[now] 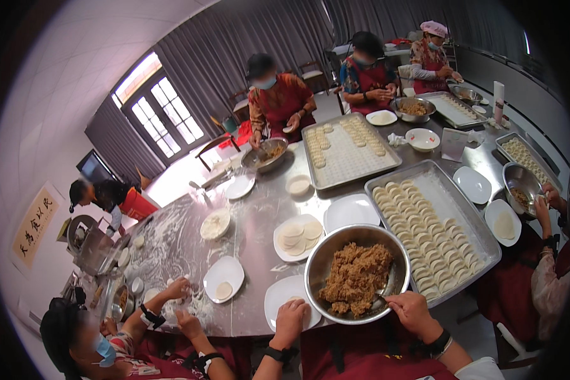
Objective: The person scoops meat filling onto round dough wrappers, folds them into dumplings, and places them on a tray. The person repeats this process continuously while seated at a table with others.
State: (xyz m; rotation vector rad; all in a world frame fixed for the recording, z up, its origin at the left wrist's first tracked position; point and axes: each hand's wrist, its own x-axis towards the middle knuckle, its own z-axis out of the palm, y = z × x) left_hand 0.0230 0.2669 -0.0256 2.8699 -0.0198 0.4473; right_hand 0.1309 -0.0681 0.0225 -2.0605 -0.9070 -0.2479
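My left hand [290,319] rests over a square white plate [278,297] at the table's near edge; part of a pale dough wrapper shows by its fingertips, and the hand hides whether it is gripped. In my right hand [411,311] is the handle of a metal spoon [382,293], its lower end in a large steel bowl [313,280] of brown minced filling [354,275]. Right of the bowl, a metal tray [491,256] holds rows of folded dumplings [427,237]. Behind my left hand, round wrappers [297,236] lie on another white plate [280,235].
Co-workers sit or stand around the steel table [180,228]. At the left, a co-worker's hands [178,289] are close to a plate with one wrapper [224,290]. Flour covers the table's left part. A second dumpling tray [351,152] and a white bowl [422,140] stand farther back.
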